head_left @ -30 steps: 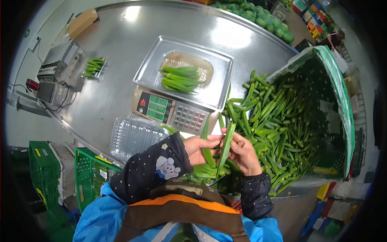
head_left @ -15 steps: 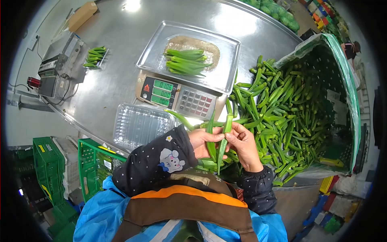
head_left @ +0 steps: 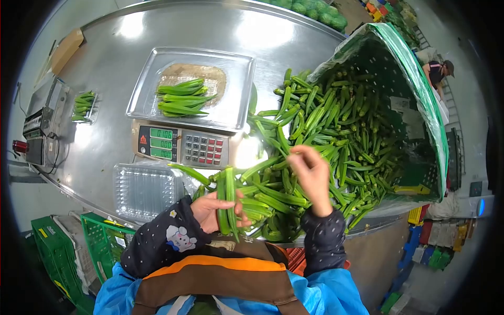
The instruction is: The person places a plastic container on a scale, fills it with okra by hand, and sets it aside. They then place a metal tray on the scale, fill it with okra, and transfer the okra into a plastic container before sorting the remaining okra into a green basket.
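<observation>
My left hand (head_left: pixel 212 211) is closed around a couple of okra pods (head_left: pixel 230 197), which stand lengthwise side by side between thumb and fingers. To its right my right hand (head_left: pixel 314 173) hovers over the loose okra pile (head_left: pixel 320 118), fingers curled together at the tips. Whether a pod is pinched there I cannot make out. Several pods lie on the metal tray (head_left: pixel 239 113) of the weighing scale (head_left: pixel 178 147), whose display reads 0.106 on top. Clear plastic trays (head_left: pixel 144 191) rest in front of the scale, left of my left hand.
A tipped green crate (head_left: pixel 428 121) with a plastic liner spills okra onto the steel table (head_left: pixel 113 58). A packed okra tray (head_left: pixel 84 106) sits by a machine (head_left: pixel 44 113) at left. Green crates (head_left: pixel 50 252) stand below. A person (head_left: pixel 438 73) is at far right.
My right hand has left the pods and moved right over the pile. My left hand keeps its okra pods. The camera view has shifted, so the table appears further left.
</observation>
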Motion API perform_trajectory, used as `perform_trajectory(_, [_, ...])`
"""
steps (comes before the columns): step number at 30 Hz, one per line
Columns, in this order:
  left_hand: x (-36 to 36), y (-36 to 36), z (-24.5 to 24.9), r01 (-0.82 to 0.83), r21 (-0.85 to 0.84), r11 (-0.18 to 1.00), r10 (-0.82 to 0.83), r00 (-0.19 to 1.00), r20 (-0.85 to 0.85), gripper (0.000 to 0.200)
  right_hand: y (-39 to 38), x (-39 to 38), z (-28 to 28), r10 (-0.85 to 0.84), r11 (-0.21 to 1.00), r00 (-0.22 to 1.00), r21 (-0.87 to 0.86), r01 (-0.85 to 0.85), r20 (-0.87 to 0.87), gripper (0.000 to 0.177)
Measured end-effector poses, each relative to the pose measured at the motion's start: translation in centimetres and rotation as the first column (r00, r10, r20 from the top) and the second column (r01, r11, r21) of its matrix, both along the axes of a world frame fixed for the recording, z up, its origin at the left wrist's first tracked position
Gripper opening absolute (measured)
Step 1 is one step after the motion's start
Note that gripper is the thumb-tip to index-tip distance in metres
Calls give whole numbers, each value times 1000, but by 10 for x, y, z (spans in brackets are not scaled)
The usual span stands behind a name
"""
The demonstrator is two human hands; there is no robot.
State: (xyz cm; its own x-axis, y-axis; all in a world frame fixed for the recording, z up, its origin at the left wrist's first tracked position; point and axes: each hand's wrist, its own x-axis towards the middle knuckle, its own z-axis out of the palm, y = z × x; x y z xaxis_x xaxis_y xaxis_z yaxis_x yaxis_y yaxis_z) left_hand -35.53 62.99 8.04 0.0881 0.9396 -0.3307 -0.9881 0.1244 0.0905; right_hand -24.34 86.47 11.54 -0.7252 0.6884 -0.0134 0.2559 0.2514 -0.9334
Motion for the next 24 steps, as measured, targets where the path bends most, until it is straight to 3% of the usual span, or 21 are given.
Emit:
perform_trajectory(2, [0, 2, 3, -15, -50, 999, 15, 1000, -9, 34, 62, 8, -25, -246, 949, 968, 217, 231, 47, 8])
perform_trajectory(4, [-1, 3, 3, -34, -97, 995, 31, 999, -24, 33, 110, 17, -55, -298, 800, 949, 569, 189, 104, 10])
perform_trajectory(6, [-2, 4, 0, -33, -81, 996, 26, 996, -85, 35, 135, 25, -69, -353, 733, 901, 673, 99, 251, 14])
perform_trajectory(8, [-15, 3, 14, -30, -105, 994, 14, 989, -150, 34, 157, 38, -90, -351, 766, 895, 634, 105, 276, 14])
perform_trajectory(9, [-29, 2, 21, -29, -116, 993, -28, 886, -462, 32, 163, 42, -97, -341, 802, 890, 588, 106, 304, 14])
perform_trajectory(10, [-43, 1, 29, -40, -139, 990, -74, 686, -724, 30, 162, 44, -96, -321, 813, 899, 574, 100, 299, 15])
perform_trajectory(11, [-62, 4, 39, -93, -98, 991, -54, 392, -918, 32, 158, 46, -93, -281, 830, 900, 556, 54, 332, 13])
perform_trajectory(12, [-89, 6, 50, -133, -54, 990, -49, 42, -998, 33, 156, 50, -98, -254, 870, 923, 485, 88, 288, 13])
perform_trajectory(13, [-120, 10, 58, -169, 31, 985, -60, -506, -860, 38, 157, 56, -107, -232, 878, 931, 472, 77, 280, 12])
perform_trajectory(14, [-151, 15, 66, -145, 102, 984, -85, -891, -446, 44, 153, 59, -112, -225, 912, 955, 386, 137, 194, 14])
perform_trajectory(16, [-199, 34, 84, -177, 24, 984, -168, -962, -215, 51, 146, 66, -108, -256, 883, 929, 455, 112, 268, 16])
perform_trajectory(18, [-227, 56, 76, -193, -61, 979, -201, -966, -164, 49, 132, 66, -97, -303, 890, 922, 417, 184, 240, 17])
perform_trajectory(19, [-235, 66, 72, -222, -188, 957, -250, -958, -141, 48, 130, 70, -93, -303, 892, 923, 412, 187, 238, 18])
perform_trajectory(22, [-243, 77, 36, -134, -158, 978, -178, -936, -303, 54, 134, 79, -86, -323, 886, 914, 418, 201, 246, 19])
perform_trajectory(23, [-245, 74, 27, -121, -282, 952, -211, -924, -318, 66, 136, 78, -83, -295, 891, 925, 418, 176, 240, 20])
perform_trajectory(24, [-245, 73, 26, -90, -292, 952, -188, -926, -327, 70, 138, 75, -80, -261, 898, 936, 416, 145, 235, 21])
